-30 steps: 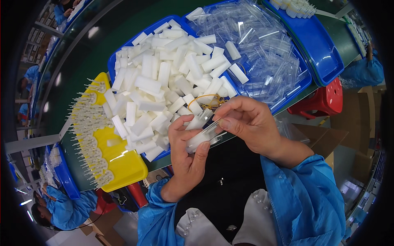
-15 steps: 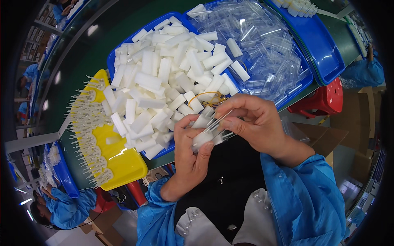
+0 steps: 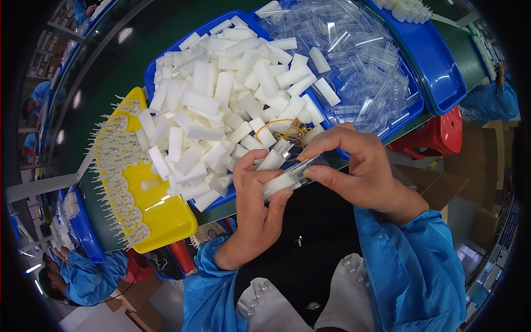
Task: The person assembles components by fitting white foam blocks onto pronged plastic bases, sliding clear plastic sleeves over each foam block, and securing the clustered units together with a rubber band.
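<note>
My left hand point(image 3: 257, 207) is closed around a white foam block point(image 3: 282, 181) that sits in a clear plastic sleeve point(image 3: 301, 172). A second sleeved block point(image 3: 276, 154) lies between its upper fingers, end pointing away. My right hand point(image 3: 359, 174) pinches the sleeve's far end between thumb and index finger. Just beyond my hands, a heap of white foam blocks point(image 3: 202, 102) fills a blue tray point(image 3: 150, 77). Yellow rubber bands point(image 3: 287, 130) lie on the heap's near right edge. Many loose clear sleeves point(image 3: 354, 61) fill another blue tray point(image 3: 418, 102) to its right.
At the left, a yellow tray point(image 3: 174, 221) carries rows of white pieces with thin pins point(image 3: 119, 171). More blue trays point(image 3: 442, 83) are stacked at the right, by a red stool point(image 3: 442, 133). Co-workers in blue point(image 3: 91, 276) sit around the green table point(image 3: 124, 66).
My right hand has shifted slightly right. The thin clear strips it held apart above the block now show as a sleeve around the block. My left hand stays nearly in place.
</note>
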A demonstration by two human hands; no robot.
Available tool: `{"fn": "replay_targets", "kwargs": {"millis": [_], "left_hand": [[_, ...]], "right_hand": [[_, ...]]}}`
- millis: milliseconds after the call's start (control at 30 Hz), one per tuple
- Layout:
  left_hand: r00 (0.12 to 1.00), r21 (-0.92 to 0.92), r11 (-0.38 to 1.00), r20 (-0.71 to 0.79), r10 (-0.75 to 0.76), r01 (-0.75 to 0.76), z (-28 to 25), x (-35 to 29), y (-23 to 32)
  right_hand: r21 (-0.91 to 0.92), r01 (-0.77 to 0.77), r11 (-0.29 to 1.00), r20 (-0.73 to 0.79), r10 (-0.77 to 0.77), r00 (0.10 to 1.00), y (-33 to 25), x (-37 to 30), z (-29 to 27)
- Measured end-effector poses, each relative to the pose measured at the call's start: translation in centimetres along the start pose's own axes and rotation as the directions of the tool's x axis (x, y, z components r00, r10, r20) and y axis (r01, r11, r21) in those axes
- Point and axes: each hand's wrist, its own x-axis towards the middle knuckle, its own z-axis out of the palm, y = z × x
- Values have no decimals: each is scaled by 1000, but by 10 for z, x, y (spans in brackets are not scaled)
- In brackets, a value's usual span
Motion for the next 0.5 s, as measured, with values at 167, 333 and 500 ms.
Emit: {"fn": "replay_targets", "kwargs": {"millis": [167,333,500], "left_hand": [[988,16,990,-71,137,-137,7,-2,-9],[931,-243,930,-308,197,-277,32,-9,-27],[870,-113,902,-337,359,-416,34,-7,-33]], "right_hand": [[189,-140,972,15,140,990,0,-4,5],[64,-60,996,46,57,997,-1,-9,9],[65,-64,996,57,60,997,3,-16,19]]}}
